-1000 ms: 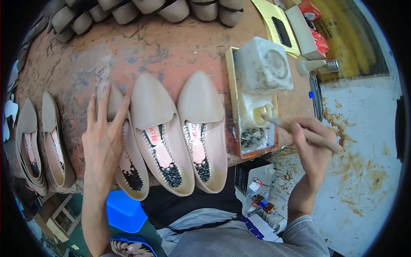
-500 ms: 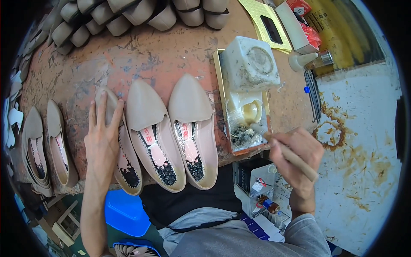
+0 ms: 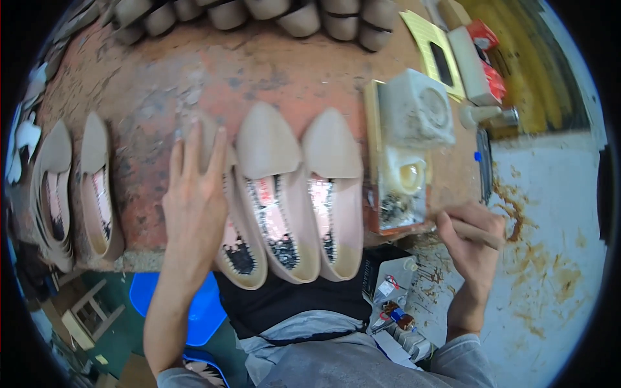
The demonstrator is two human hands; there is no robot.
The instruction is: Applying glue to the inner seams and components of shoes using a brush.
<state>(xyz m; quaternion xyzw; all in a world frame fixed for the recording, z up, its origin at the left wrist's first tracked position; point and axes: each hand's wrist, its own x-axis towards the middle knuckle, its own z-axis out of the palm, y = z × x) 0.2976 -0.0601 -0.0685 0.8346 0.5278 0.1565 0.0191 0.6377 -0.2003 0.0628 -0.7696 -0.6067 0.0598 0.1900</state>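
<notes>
My left hand (image 3: 197,207) lies with fingers spread over the front of a beige pointed slip-on shoe (image 3: 239,255), covering most of its toe. Two matching shoes stand to the right of it: a middle shoe (image 3: 268,145) and a right-hand shoe (image 3: 332,147). All three have their toes away from me and show patterned insoles. My right hand (image 3: 475,242) is closed round the wooden handle of a brush (image 3: 477,234), just right of a shallow tray (image 3: 373,129). The brush's tip is hard to make out. In the tray sits a white cup (image 3: 409,176) with yellowish liquid.
A smeared white plastic block-shaped container (image 3: 417,107) fills the tray's far end. Beige shoes (image 3: 226,14) line the table's back; further shoes (image 3: 98,187) stand left. A phone (image 3: 442,63) rests on yellow paper. A blue bin (image 3: 204,310) is below the table edge.
The whole view has shifted, so table and shoes appear further right. The brush, whose head was down in the tray, now has its handle more level. My left hand keeps its place on the shoe.
</notes>
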